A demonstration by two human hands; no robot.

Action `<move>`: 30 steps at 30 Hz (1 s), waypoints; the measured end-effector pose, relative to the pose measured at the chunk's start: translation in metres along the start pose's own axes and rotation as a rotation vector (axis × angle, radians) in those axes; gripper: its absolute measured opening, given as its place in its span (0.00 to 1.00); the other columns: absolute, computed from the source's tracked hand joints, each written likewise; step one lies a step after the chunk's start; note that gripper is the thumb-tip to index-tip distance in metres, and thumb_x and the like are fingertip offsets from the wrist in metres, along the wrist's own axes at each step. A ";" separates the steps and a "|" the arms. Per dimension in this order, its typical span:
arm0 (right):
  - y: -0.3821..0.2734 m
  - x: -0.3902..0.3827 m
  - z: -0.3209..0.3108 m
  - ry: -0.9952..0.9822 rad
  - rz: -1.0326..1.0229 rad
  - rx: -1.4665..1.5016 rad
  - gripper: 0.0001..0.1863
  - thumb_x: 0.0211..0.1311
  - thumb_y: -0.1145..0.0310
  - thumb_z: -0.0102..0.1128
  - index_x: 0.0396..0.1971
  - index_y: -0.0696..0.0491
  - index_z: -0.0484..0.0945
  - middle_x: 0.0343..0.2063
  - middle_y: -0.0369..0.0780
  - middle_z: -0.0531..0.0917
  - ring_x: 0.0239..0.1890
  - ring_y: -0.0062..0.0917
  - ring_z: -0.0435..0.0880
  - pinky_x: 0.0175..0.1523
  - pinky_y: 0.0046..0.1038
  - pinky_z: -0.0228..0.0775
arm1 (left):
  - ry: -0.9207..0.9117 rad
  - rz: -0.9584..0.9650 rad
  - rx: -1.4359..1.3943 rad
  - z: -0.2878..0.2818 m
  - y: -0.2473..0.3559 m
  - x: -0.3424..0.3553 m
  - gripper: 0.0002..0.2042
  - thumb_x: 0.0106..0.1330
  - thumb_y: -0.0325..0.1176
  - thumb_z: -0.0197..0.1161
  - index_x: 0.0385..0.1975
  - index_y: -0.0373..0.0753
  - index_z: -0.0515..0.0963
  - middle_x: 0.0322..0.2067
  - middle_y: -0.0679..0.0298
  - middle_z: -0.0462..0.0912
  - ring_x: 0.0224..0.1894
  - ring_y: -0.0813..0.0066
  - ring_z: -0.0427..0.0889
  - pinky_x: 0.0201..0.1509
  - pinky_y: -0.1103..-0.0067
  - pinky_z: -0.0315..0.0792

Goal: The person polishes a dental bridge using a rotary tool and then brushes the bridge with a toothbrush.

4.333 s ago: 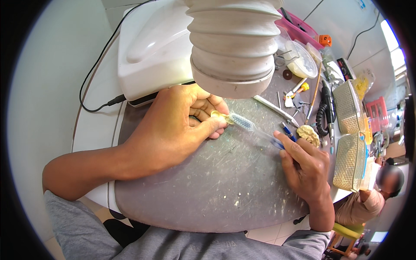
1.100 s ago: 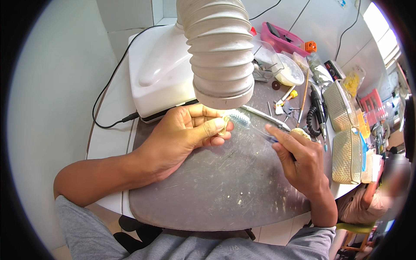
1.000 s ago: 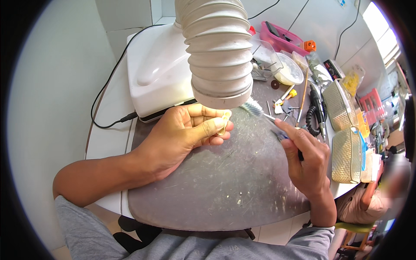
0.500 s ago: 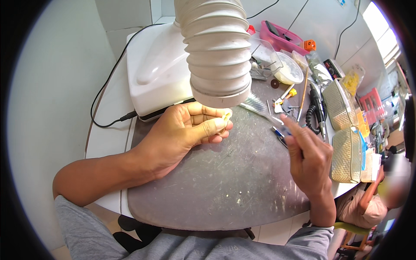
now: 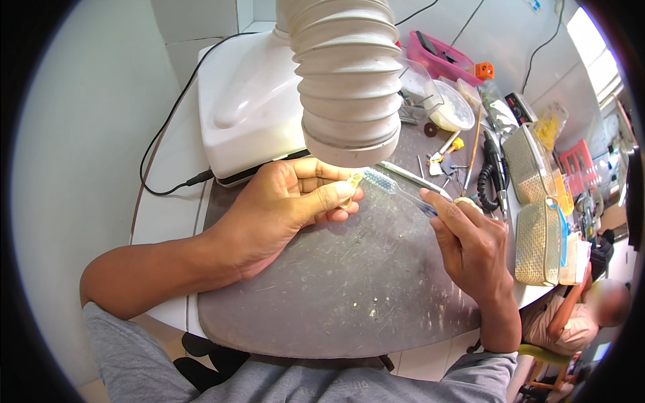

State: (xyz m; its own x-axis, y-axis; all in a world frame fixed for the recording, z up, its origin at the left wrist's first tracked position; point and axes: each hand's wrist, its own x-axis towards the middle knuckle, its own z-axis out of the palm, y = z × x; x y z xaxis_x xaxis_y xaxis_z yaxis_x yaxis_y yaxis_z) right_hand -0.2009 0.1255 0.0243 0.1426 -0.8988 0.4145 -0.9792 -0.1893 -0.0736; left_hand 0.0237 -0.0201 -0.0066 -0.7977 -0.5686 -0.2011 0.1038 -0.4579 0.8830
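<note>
My left hand (image 5: 295, 201) is closed in a pinch on a small pale-yellow piece (image 5: 353, 185); the fingers cover part of it, and its exact kind does not show. From the right, my right hand (image 5: 474, 248) grips a toothbrush (image 5: 380, 181) with a clear handle. The brush head points left, its bristles at or very near the yellow piece; whether they touch, I cannot tell. Both hands are above the grey mat (image 5: 322, 295), just below the mouth of a white ribbed hose (image 5: 349, 87).
A white machine (image 5: 252, 101) with a black cable stands behind my left hand. Along the right lie a slim white rod (image 5: 418, 180), small tools, a black handpiece (image 5: 495, 168) and woven baskets (image 5: 537, 248). Farther back are a round tub (image 5: 451, 107) and a pink bin (image 5: 440, 57). Another person (image 5: 564, 316) sits at far right.
The toothbrush, blurred before, now shows sharply with its head by the yellow piece. My right hand has shifted slightly left and down. My left hand keeps its pinch nearly in place.
</note>
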 end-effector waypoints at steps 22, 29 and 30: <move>0.006 0.002 -0.002 0.017 -0.096 -0.045 0.16 0.59 0.72 0.68 0.49 0.53 0.84 0.17 0.36 0.75 0.13 0.22 0.69 0.20 0.26 0.62 | -0.043 0.018 0.016 -0.005 -0.004 0.001 0.13 0.73 0.28 0.60 0.52 0.27 0.76 0.43 0.60 0.83 0.40 0.84 0.80 0.49 0.87 0.79; 0.004 -0.002 -0.005 0.149 -0.056 0.029 0.19 0.56 0.69 0.71 0.50 0.51 0.85 0.16 0.34 0.71 0.15 0.20 0.69 0.20 0.27 0.61 | 0.000 0.004 0.012 0.000 0.003 -0.002 0.13 0.72 0.29 0.61 0.51 0.28 0.76 0.43 0.60 0.82 0.42 0.83 0.81 0.49 0.87 0.78; 0.007 0.000 -0.001 0.118 -0.063 -0.014 0.18 0.57 0.70 0.71 0.50 0.51 0.85 0.16 0.34 0.71 0.15 0.20 0.69 0.20 0.26 0.61 | -0.012 0.007 0.011 -0.003 0.000 0.001 0.13 0.72 0.29 0.61 0.51 0.28 0.76 0.43 0.60 0.82 0.42 0.83 0.81 0.50 0.87 0.78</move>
State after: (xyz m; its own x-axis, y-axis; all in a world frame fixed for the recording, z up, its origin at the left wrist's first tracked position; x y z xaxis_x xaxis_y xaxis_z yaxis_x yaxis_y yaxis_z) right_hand -0.2076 0.1241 0.0245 0.1862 -0.8323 0.5220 -0.9708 -0.2375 -0.0323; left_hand 0.0248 -0.0221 -0.0081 -0.8044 -0.5629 -0.1900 0.1025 -0.4465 0.8889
